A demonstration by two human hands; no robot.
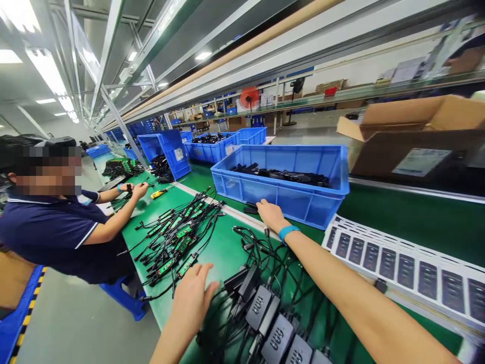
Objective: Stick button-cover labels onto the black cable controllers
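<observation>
My right hand [272,215], with a blue band on its wrist, reaches to the front of a blue bin [242,186]. Its fingers are closed on a flat black plastic piece [250,208], which is partly hidden by them. Lower down, my left hand [192,293] is slightly blurred, its thumb and fingers apart with nothing between them. Beside it lies a pile of green circuit boards [185,231] with black cables. Grey-black cased boxes with cables [282,331] lie in a row between my forearms.
Inside the bin are black parts [280,174]. At right lies a white sheet of dark labels [386,263], with an open cardboard box [413,146] behind. A co-worker [56,222] sits at left, hands over the green bench, near a yellow-handled tool [158,193].
</observation>
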